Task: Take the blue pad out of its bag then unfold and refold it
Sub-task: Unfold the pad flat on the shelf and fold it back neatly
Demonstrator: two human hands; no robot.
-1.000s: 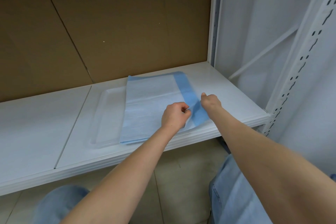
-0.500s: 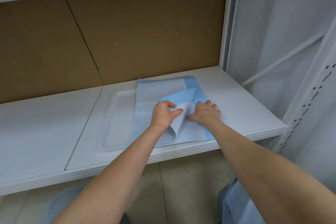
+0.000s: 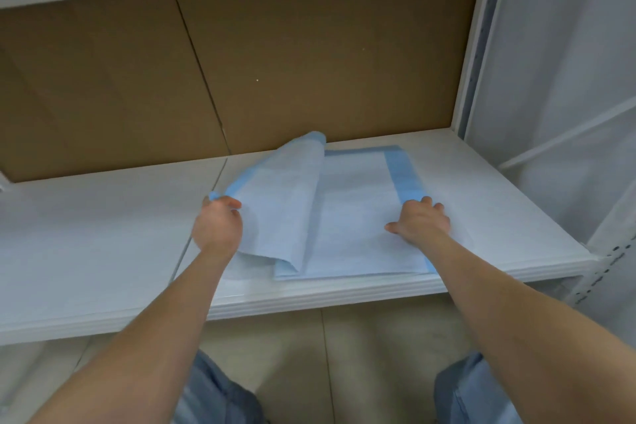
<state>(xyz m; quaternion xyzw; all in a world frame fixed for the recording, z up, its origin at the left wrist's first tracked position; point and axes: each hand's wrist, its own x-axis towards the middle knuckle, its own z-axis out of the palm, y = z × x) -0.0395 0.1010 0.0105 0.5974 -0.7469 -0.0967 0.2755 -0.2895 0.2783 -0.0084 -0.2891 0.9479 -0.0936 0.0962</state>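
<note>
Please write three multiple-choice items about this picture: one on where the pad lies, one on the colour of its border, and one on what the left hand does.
1. Where does the blue pad lie?
A. on the white shelf
B. on the floor
C. on the top shelf

2. What colour is the pad's border?
A. green
B. blue
C. red

3. What does the left hand do?
A. hangs empty
B. presses flat on the shelf
C. grips a lifted flap of the pad

Answers: 1 A, the pad rests on the shelf board. 2 B, a blue strip runs along its edge. 3 C, fingers pinch the raised layer, while the right hand presses the pad down.
</note>
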